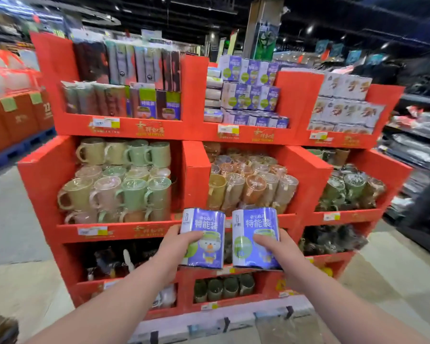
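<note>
I hold two purple-and-white packs with green labels in front of a red display stand point(243, 135). My left hand point(178, 247) grips the left pack point(204, 234), thumb across its front. My right hand point(277, 249) grips the right pack point(255, 229) the same way. Both packs are upright, side by side with a narrow gap between them. More packs of the same kind point(252, 95) are stacked on the stand's top middle shelf.
Wrapped mugs point(124, 180) fill the middle left shelf and wrapped cups point(251, 180) the middle one. Dark goods sit on the lower shelves. Orange boxes point(15, 117) stand on a blue pallet at the left. An aisle of shelving point(417, 145) runs along the right.
</note>
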Demonstrator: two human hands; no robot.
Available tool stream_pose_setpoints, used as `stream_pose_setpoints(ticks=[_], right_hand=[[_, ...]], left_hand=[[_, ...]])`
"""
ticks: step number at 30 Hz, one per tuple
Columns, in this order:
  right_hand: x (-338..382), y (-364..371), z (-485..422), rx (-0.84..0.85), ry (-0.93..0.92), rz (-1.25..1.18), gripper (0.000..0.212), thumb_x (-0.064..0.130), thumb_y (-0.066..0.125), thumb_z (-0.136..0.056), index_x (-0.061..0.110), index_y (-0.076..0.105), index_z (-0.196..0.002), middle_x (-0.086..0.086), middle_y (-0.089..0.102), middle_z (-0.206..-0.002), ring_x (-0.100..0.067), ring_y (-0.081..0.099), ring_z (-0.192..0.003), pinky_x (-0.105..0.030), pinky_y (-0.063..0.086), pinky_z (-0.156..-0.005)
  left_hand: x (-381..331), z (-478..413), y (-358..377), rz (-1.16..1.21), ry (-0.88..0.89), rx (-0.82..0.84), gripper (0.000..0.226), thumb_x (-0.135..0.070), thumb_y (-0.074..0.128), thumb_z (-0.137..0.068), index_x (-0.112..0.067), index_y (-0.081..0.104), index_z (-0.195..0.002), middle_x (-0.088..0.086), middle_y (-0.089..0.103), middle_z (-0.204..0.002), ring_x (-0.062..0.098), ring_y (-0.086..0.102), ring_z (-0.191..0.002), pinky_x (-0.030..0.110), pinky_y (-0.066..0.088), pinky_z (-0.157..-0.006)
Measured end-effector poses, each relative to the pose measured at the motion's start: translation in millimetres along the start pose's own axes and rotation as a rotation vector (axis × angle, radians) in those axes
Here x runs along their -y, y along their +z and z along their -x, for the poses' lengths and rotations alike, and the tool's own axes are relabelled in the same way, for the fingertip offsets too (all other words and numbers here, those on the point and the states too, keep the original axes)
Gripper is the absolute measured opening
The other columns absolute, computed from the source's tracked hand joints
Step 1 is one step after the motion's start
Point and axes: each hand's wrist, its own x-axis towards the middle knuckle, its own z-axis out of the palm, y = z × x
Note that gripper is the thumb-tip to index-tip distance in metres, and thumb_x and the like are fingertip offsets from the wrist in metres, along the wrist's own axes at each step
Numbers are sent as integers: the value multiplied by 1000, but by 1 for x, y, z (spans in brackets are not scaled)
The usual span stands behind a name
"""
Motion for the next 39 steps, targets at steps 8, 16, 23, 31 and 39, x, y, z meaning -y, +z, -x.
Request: stream_pose_setpoints(ticks=[8, 16, 23, 31, 39], right_hand=[[17, -80, -32, -103, -44, -52, 32, 22, 73, -83, 23, 54, -109, -4, 70, -104, -23, 68, -91, -35, 53, -76], [39, -118, -93, -194, -78, -73, 46, 21, 77, -79, 14, 55, -119, -7, 72, -106, -27, 71, -91, -42, 56, -86], [89, -147, -184, -285, -150, -78, 67, 40, 81, -58, 11, 60, -115, -6, 75, -96, -24, 73, -82, -36, 56, -75], [134, -135, -274, -266, -209, -69, 23, 17, 67, -86, 6, 68, -106, -14, 75, -96, -30, 70, -81, -37, 56, -76], [204, -141, -374, -223, -313, 20, 12, 15, 64, -89, 7, 68, -96, -7, 73, -79, -15, 67, -58, -22, 52, -52]], left_hand=[[-22, -38, 83, -71, 30, 55, 41, -20, 77, -76, -14, 57, -111, 10, 71, -102, 29, 71, -88, 40, 58, -76], [-53, -125, 151, -90, 62, 158, 32, -14, 72, -82, -11, 59, -111, 11, 72, -101, 28, 71, -81, 32, 56, -61], [-105, -216, 195, -68, 104, 283, 40, -16, 73, -81, -10, 56, -117, 12, 72, -102, 28, 73, -83, 39, 60, -70], [-154, -301, 193, -20, 148, 286, 45, -22, 75, -76, -9, 57, -116, 13, 73, -103, 33, 71, -90, 52, 56, -84], [-189, -353, 187, 81, 227, 173, 28, -11, 68, -84, -10, 60, -111, 12, 74, -97, 29, 73, -79, 35, 59, -65]])
